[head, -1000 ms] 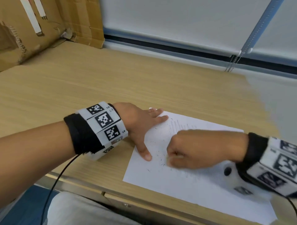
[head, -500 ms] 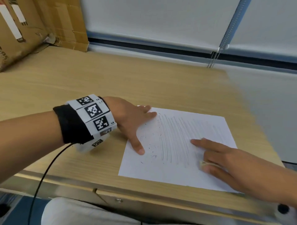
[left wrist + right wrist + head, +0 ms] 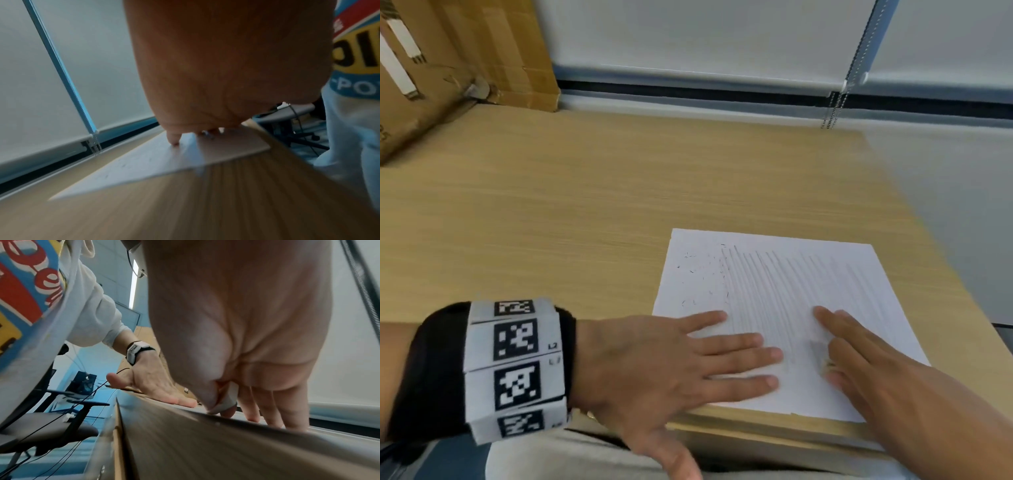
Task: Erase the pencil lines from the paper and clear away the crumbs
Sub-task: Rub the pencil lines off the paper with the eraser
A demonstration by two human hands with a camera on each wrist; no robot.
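Note:
A white sheet of paper (image 3: 808, 274) lies near the front right corner of the wooden table (image 3: 568, 222). Faint pencil lines (image 3: 774, 291) cover its middle and right. Dark eraser crumbs (image 3: 702, 274) are scattered over its left strip. My left hand (image 3: 743, 356) lies flat on the sheet's near left corner, fingers straight, thumb hanging past the table's front edge. My right hand (image 3: 828, 346) rests on the sheet's near middle. It pinches a small white eraser (image 3: 226, 402) between thumb and forefinger, the other fingers stretched out on the paper. In the head view, the eraser (image 3: 825, 368) barely shows.
Cardboard boxes (image 3: 448, 68) stand at the back left. A window blind (image 3: 688, 34) with a bead chain (image 3: 835, 109) runs along the back. The table ends just right of the paper (image 3: 914, 240). An office chair (image 3: 51, 434) stands behind me.
My left hand slid from the paper's left edge to its near left corner and spread flat. My right hand carried the eraser from the sheet's right side leftward toward its near middle.

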